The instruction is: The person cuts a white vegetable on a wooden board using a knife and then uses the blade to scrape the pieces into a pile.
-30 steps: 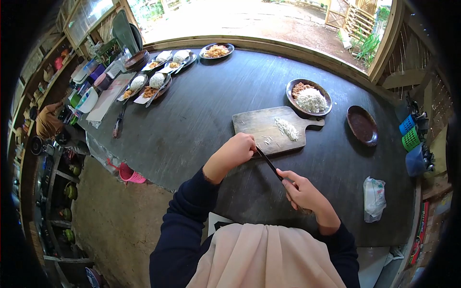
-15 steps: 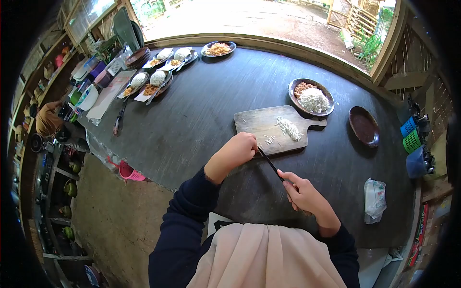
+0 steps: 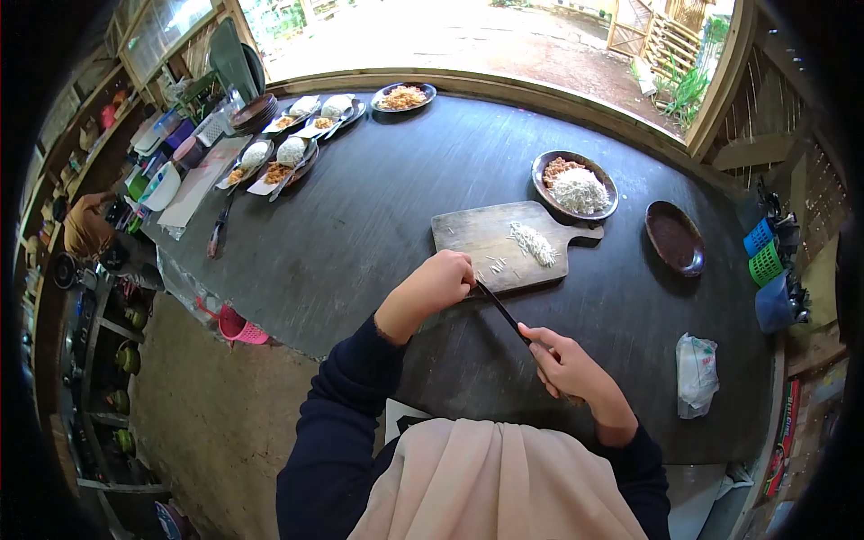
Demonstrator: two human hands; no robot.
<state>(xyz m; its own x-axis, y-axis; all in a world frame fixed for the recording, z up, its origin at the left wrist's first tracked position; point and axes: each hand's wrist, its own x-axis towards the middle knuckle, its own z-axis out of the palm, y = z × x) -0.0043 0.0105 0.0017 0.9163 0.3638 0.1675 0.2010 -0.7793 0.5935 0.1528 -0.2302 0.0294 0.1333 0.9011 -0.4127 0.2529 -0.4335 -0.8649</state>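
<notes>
My right hand is closed round the handle of a dark knife, whose blade slants up and left to my other hand. My left hand is closed at the near left edge of the wooden cutting board, by the blade's tip; what its fingers pinch is hidden. Thin white shreds lie in a pile on the board, with several loose pieces nearer me. Behind the board, a round plate holds a mound of white shreds and a reddish-brown food.
An oval brown dish and a plastic-wrapped packet lie on the right. Plates with rice stand back left, near a spatula. A person is at far left. Colored baskets hang on the right wall.
The whole view has shifted slightly, with the board and plates appearing a little further left. Both hands keep nearly the same pose, and the knife remains in my right hand.
</notes>
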